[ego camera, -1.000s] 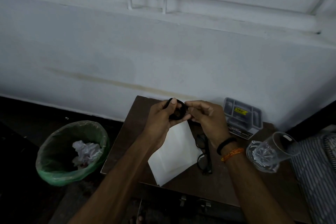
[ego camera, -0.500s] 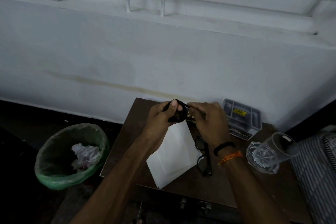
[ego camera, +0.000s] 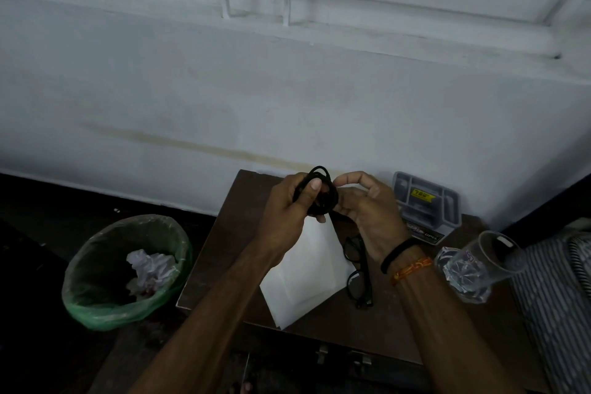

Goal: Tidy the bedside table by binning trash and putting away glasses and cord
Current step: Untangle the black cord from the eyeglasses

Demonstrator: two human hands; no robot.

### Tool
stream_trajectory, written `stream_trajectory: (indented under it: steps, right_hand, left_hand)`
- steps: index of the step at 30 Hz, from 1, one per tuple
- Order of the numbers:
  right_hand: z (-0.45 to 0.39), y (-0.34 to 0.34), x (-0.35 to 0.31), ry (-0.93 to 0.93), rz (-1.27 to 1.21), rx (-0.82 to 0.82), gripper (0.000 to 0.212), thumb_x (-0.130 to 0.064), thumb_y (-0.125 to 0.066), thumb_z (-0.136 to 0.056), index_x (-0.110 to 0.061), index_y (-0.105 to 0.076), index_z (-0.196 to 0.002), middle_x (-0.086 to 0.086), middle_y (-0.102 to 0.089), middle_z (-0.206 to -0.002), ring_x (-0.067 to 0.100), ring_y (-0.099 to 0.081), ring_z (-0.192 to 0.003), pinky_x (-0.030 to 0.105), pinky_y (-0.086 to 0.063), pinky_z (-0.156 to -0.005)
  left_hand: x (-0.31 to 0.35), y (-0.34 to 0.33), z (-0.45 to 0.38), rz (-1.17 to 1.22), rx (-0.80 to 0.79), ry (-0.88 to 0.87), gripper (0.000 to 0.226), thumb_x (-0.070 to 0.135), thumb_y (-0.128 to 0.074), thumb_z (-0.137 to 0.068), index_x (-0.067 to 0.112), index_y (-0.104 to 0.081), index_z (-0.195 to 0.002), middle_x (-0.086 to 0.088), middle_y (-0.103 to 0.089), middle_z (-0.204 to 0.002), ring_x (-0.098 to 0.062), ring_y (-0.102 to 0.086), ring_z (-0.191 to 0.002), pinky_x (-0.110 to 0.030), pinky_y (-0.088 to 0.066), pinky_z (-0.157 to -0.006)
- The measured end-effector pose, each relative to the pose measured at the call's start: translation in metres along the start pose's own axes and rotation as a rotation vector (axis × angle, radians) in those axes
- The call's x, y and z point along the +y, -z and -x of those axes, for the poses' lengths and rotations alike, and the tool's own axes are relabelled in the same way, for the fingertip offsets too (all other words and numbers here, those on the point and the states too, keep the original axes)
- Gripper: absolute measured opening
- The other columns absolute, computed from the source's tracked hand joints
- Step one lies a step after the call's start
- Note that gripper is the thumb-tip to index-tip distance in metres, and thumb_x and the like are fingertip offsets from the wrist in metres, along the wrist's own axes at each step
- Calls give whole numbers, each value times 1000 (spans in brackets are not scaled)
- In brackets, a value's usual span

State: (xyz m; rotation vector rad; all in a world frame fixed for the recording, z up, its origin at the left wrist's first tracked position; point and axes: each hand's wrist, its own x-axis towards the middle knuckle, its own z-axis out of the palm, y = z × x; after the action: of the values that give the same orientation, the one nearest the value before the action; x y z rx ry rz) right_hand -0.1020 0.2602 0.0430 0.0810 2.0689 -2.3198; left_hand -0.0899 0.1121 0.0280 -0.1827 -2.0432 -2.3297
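Left hand (ego camera: pixel 289 211) grips coiled cord (ego camera: pixel 319 192), loops upright.

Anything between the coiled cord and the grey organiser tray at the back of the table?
Only the right hand itself. The cord, held by both hands, sits left of the tray; nothing else visible between.

Table (ego camera: pixel 415 323) is dark matt wood w/ metal latches (ego camera: pixel 323 353); tumbler (ego camera: pixel 479 265) clear glossy plastic; bin liner (ego camera: pixel 105 313) thin green plastic; paper (ego camera: pixel 307 272) white, smooth.
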Motion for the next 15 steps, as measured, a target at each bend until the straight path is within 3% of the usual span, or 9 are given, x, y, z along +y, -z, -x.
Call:
stream_trajectory:
  steps: [4,10,12,15]
  right_hand:
    - [2,-6,2,69,43,69,15,9,-64,-83,0,-67,-93,23,-74,-82,35,-70,-74,44,-59,-70]
    - [3,-6,-6,-41,-51,33,13,11,-59,-85,5,-66,-94,20,-71,-82,29,-69,-73,39,-61,-71]
    - [5,-6,-8,-70,-57,27,12,9,-60,-86,4,-66,-96,16,-72,-81,24,-71,-72,34,-61,-67]
    - [7,-7,-6,-102,-77,24,14,6,-61,-88,5,-65,-101,15,-73,-83,23,-71,-72,30,-60,-63]
  left_hand:
    - [0,-3,1,17,1,0,24,14,-50,-101,-3,-64,-110,-26,-62,-103,-35,-68,-85,-38,-60,-65]
    - [-8,2,0,-112,83,-26,21,24,-55,-99,10,-68,-107,-12,-63,-101,-27,-66,-77,-34,-52,-52]
    - [-13,4,-3,-180,118,-19,20,30,-59,-96,15,-71,-105,-4,-67,-98,-19,-66,-77,-36,-56,-57]
    - [-15,6,-5,-189,126,-6,24,37,-61,-92,20,-72,-104,1,-71,-98,-18,-69,-93,-45,-60,-77]
